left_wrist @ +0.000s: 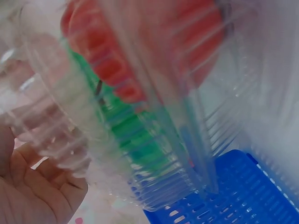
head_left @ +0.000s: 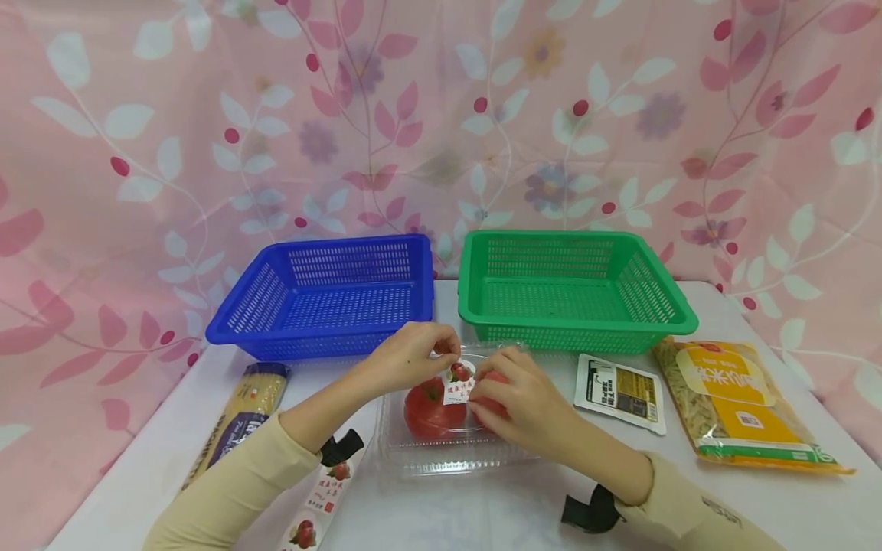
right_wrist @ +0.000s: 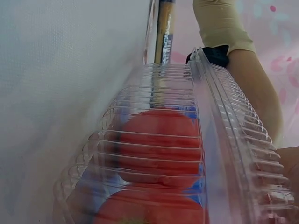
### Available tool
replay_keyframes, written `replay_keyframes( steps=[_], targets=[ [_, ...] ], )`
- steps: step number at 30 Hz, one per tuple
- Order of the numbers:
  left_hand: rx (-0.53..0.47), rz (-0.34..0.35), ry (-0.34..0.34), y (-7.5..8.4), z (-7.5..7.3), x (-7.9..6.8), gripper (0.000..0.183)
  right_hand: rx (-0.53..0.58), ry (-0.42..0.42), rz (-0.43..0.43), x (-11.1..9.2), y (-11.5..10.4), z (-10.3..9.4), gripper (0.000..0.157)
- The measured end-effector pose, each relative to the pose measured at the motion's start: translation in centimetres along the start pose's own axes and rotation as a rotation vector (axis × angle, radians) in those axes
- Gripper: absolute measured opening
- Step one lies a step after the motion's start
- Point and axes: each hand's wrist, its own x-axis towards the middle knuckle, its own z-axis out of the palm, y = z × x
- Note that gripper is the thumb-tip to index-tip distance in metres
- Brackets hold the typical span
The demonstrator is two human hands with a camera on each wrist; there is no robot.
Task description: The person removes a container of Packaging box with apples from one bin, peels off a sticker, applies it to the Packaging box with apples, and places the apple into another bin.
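A clear plastic clamshell box [head_left: 441,463] with red tomatoes [head_left: 427,417] inside sits in front of me, lid down. Over its lid, both hands meet at a small white sticker [head_left: 456,392] printed with red fruit and red characters. My left hand [head_left: 413,356] pinches the sticker's top edge, while my right hand [head_left: 520,398] pinches its right side. The box's ribbed wall [right_wrist: 154,161] fills much of the right wrist view, two tomatoes behind it. Through the plastic in the left wrist view, the left hand [left_wrist: 42,189] shows partly.
Behind the box stand a blue basket [head_left: 320,337] and a green basket [head_left: 579,333]. A strip of stickers [head_left: 324,497] lies by the left forearm, beside a spaghetti pack [head_left: 241,417]. To the right are a small flat packet [head_left: 620,390] and a yellow pasta bag [head_left: 744,405].
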Motion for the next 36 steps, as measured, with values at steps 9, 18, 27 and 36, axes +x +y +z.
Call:
replay_keyframes(
  steps=[9, 18, 27, 36],
  targets=[
    [0.021, 0.025, -0.021, -0.9, 0.5, 0.5, 0.006, -0.017, -0.011, -0.008, 0.0, 0.6, 0.5, 0.01],
    [0.055, 0.019, -0.043, -1.2, 1.0, 0.8, 0.006, -0.012, -0.021, -0.022, -0.1, 0.8, 0.7, 0.011],
    [0.087, 0.006, -0.043, -1.3, 1.4, 1.0, 0.007, 0.02, -0.044, -0.026, -0.1, 0.9, 0.9, 0.01],
    [0.126, 0.022, -0.029, -1.2, 1.6, 1.0, 0.005, 0.036, -0.053, -0.03, -0.2, 1.1, 1.1, 0.009]
  ],
)
